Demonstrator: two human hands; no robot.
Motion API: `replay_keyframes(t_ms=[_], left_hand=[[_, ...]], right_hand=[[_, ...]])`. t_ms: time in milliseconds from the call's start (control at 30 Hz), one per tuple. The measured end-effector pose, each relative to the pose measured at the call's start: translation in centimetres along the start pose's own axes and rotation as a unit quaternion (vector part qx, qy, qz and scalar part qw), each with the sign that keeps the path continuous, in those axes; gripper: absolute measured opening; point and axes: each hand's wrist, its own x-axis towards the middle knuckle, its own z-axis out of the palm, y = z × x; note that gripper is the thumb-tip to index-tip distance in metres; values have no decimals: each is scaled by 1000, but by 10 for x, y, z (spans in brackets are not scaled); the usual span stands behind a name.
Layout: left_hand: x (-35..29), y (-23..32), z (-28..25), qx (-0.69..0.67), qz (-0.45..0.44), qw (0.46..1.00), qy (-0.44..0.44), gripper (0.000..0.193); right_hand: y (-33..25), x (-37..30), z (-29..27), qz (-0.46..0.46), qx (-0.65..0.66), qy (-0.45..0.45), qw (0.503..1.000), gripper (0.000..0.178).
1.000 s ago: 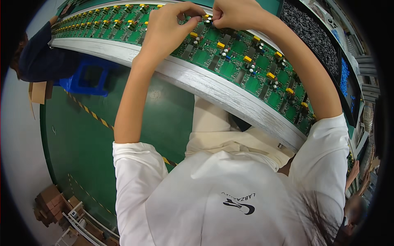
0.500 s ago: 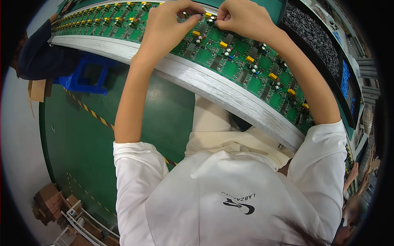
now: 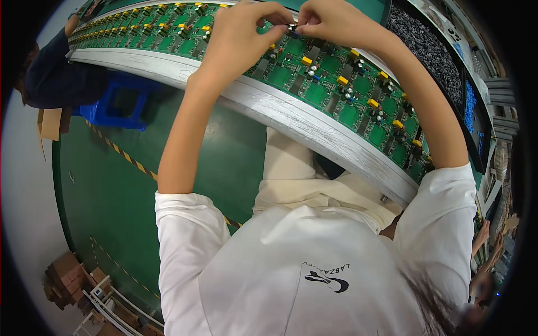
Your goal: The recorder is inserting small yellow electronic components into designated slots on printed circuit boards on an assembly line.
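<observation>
Both hands work over a long row of green circuit boards (image 3: 277,74) at the far side. My left hand (image 3: 241,33) is closed in a pinch, thumb and forefinger meeting low over a board. Just right of it, my right hand (image 3: 335,23) pinches too, its fingertips nearly touching the left ones. Small dark parts show between the fingertips; which hand grips what is too small to make out. Around the hands the boards carry yellow block components (image 3: 342,80), silver-topped round capacitors (image 3: 311,73) and small blue parts (image 3: 316,78).
A pale metal rail (image 3: 314,126) edges the boards on my side. Beyond my right arm lies a black tray (image 3: 464,120) with many dark small parts (image 3: 428,50) and blue parts (image 3: 471,103). A person's dark sleeve (image 3: 64,73) and a blue stool (image 3: 120,103) are at the left.
My left hand and forearm have shifted slightly right, and my right wrist has shifted right a little. The yellow component seen between the hands earlier is now covered by fingers.
</observation>
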Motion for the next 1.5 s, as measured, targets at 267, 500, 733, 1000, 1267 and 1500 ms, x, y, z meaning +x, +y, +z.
replay_keyframes(t_ms=[267, 500, 733, 1000, 1267, 1500], left_hand=[[13, -4, 31, 129, 185, 973, -56, 9], [13, 3, 30, 173, 176, 969, -29, 7], [9, -1, 38, 170, 182, 968, 1, 5], [5, -16, 50, 219, 239, 946, 29, 7], [15, 1, 42, 181, 199, 962, 52, 9], [108, 42, 74, 85, 263, 959, -68, 20]], right_hand=[[81, -85, -29, -4, 75, 91, 993, 24], [170, -218, -78, 189, 63, 223, 954, 25], [278, -320, -89, 370, -134, 173, 903, 31], [280, -305, -77, 355, -6, 90, 930, 27], [293, -314, -73, 280, -97, 218, 930, 26], [231, -292, -72, 308, -191, 247, 899, 26]])
